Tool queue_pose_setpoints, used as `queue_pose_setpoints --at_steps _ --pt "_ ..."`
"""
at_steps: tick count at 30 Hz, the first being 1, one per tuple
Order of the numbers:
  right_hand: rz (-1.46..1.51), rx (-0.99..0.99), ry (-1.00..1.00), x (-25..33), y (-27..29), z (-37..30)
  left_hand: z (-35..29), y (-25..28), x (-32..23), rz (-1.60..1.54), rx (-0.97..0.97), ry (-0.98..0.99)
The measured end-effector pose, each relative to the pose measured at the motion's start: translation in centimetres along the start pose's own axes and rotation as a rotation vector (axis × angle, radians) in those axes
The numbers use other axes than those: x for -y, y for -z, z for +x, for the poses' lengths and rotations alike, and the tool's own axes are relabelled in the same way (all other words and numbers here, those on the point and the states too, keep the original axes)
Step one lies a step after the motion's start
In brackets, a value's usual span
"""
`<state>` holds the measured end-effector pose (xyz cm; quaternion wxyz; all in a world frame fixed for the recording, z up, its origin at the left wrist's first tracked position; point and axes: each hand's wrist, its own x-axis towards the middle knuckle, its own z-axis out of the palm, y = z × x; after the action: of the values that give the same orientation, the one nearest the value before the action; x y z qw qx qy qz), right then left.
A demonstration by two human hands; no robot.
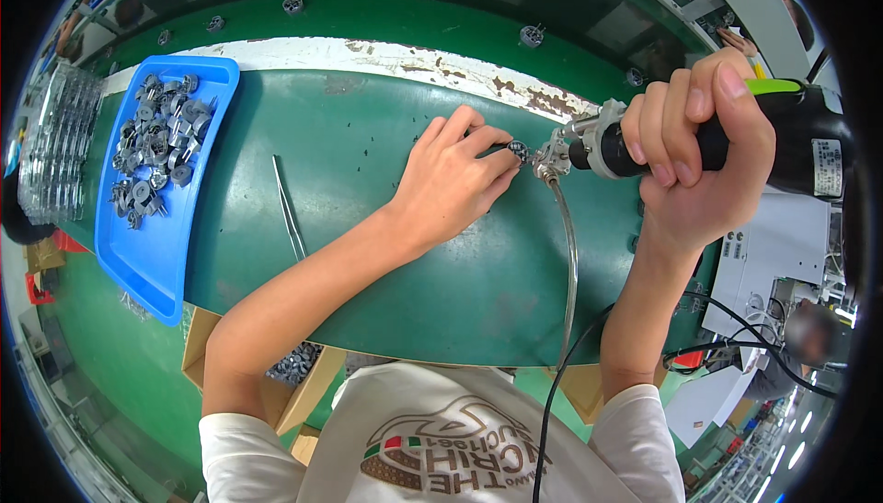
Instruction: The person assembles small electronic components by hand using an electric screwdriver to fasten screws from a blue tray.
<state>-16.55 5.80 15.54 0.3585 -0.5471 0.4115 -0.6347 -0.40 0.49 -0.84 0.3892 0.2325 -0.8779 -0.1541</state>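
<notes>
Green is covering most of the head view: a worktable (423, 310) is stretching across the middle, and a white strip (368, 51) with chipped paint is running along its far edge. Beyond the strip, a darker green belt (414, 20) is carrying small grey parts (532, 36), spaced well apart. Near the table's middle, the left hand (452, 177) is bending its fingers and pinching a small round dark part (520, 150) at their tips. That part is sitting right at the silver metal head (552, 155) of a black handheld tool (796, 140); whether the two are touching is hard to tell. Raised on the other side, the right hand (704, 140) is wrapping its fingers around the tool's body and holding it roughly level. A clear hose (572, 264) is hanging from the metal head toward the near edge. Tweezers (288, 204) are lying left of the left forearm, and dark specks (366, 138) are dotting the surface. Further left, a blue tray (138, 264) is holding a heap of grey components (156, 135), with stacked clear plastic trays (60, 144) standing just beyond it. Below the near edge, a cardboard box (317, 383) is holding more grey pieces (294, 363).
</notes>
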Motion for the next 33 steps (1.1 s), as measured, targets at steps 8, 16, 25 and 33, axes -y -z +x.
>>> queue_pose_setpoints --at_steps 8,16,25,33 --pt "-0.007 -0.002 0.005 0.0 0.0 0.0 0.0 -0.1 0.0 -0.008 -0.006 0.001" --pt "-0.019 -0.015 0.025 -0.4 -0.4 0.3 0.0 0.0 0.0 -0.021 -0.005 0.008" --pt "-0.157 -0.09 0.019 -0.7 -1.5 0.9 0.2 -0.2 0.0 -0.045 -0.013 0.023" --pt "0.06 -0.057 0.155 2.2 1.0 -0.6 0.4 0.1 -0.1 -0.046 -0.01 0.005"
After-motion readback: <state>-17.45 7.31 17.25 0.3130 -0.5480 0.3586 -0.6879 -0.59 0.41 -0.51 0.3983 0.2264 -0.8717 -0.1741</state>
